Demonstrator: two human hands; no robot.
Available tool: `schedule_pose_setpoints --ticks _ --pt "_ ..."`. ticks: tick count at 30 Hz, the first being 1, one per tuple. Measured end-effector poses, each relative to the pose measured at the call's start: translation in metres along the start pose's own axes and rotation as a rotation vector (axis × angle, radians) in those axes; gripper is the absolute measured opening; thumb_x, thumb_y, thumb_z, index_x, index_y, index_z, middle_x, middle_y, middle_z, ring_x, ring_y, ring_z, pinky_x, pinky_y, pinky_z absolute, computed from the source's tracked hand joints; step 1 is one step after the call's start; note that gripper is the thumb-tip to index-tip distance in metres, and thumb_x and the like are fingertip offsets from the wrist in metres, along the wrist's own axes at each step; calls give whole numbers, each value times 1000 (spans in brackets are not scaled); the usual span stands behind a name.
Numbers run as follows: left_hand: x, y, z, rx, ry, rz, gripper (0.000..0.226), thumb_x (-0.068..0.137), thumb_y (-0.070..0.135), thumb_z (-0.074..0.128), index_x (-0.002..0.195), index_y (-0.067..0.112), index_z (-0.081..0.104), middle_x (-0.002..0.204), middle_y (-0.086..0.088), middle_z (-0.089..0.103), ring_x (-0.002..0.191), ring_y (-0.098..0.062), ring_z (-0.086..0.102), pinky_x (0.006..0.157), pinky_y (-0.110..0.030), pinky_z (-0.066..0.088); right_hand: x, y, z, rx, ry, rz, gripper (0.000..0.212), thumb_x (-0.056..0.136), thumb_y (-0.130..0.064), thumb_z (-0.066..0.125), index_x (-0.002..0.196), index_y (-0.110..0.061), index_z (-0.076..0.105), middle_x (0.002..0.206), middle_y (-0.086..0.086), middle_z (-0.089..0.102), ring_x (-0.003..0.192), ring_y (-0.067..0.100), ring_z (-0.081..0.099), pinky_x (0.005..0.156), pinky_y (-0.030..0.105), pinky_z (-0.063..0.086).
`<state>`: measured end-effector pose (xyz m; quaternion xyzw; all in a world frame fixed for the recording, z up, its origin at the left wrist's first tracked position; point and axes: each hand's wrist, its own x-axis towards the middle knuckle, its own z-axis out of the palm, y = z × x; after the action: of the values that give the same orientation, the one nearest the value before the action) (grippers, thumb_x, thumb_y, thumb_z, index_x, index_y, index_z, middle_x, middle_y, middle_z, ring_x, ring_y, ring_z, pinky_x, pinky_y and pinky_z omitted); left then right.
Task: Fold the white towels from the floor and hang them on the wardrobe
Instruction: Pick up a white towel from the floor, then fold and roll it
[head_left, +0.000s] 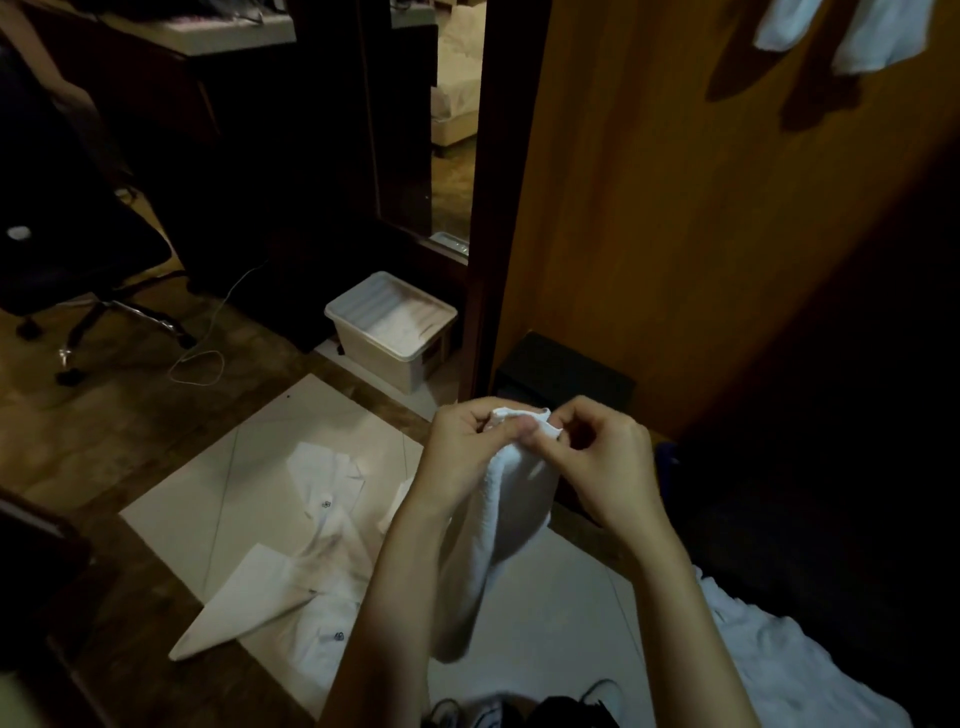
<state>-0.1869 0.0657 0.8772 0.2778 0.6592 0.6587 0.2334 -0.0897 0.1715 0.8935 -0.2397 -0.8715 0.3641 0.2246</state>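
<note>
A white towel hangs doubled over in front of me, its top corners pinched together. My left hand grips the upper edge from the left, and my right hand pinches the same edge from the right, fingers curled. The orange wooden wardrobe door stands to the right. Two white towels hang over its top at the upper right. More white towel cloth lies heaped on the floor at the lower right.
A white shirt lies spread on a pale floor panel. A white plastic bin stands near a mirror. A black office chair is at the left, a dark box by the wardrobe foot. Shoes show at the bottom.
</note>
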Motion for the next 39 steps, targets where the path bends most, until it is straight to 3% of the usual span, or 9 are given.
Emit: schedule_pose_setpoints --ticks 5,10,14,19,22,24,31,35,39 --pt "-1 -6 -14 -30 9 -44 11 84 5 66 87 14 71 82 3 71 80 -12 66 74 -17 52 3 17 -11 -91 -201 -135 20 73 -44 74 65 -34 59 120 -9 50 116 3 35 89 14 30" --pt "-4 -4 -29 -125 11 47 15 74 14 68 73 27 77 80 5 74 82 -9 67 74 -21 51 4 38 -5 -209 -475 -180 31 72 -58 69 66 -28 69 144 -7 42 137 10 23 111 41 25" --pt "-7 -6 -37 -155 67 59 18 71 19 64 70 32 76 73 12 72 75 -1 65 71 -15 50 7 56 -6 -379 -490 -117 37 75 -60 65 61 -25 66 125 -2 57 120 15 46 99 36 37" --pt "-9 -12 -45 -121 163 36 23 85 0 59 76 18 70 68 15 70 70 4 64 67 -11 49 18 69 -28 -465 -432 -73 56 68 -73 49 82 -24 72 86 -10 63 83 4 55 90 30 46" --pt "-6 -15 -46 -97 238 25 21 86 -3 59 80 15 69 69 17 70 70 6 63 66 -10 47 23 69 -42 -510 -238 -158 44 77 -61 55 86 -20 70 84 -14 56 90 1 47 100 27 29" --pt "-2 -23 -50 -38 273 21 21 85 1 63 82 20 71 73 17 72 74 3 64 70 -14 49 25 71 -47 -471 -121 -179 41 78 -55 58 84 -17 70 80 -12 55 92 4 48 95 29 33" --pt "0 -32 -57 150 342 -17 15 81 15 72 88 28 72 81 15 70 75 4 63 69 -14 50 17 75 -44 -324 -50 -263 34 82 -48 53 79 -17 68 76 -10 56 68 6 56 61 23 46" --pt "4 -24 -55 13 392 -115 12 82 11 71 90 20 72 81 2 69 74 -7 65 56 -15 52 20 71 -46 -307 -58 -382 37 85 -42 52 82 -10 71 78 -2 62 71 11 59 61 27 53" --pt "4 -27 -50 -166 469 -152 14 85 4 67 98 7 71 83 -3 70 76 -10 69 66 -16 55 18 73 -47 -357 -182 -490 39 90 -40 44 89 -11 71 84 1 64 77 9 59 64 33 56"
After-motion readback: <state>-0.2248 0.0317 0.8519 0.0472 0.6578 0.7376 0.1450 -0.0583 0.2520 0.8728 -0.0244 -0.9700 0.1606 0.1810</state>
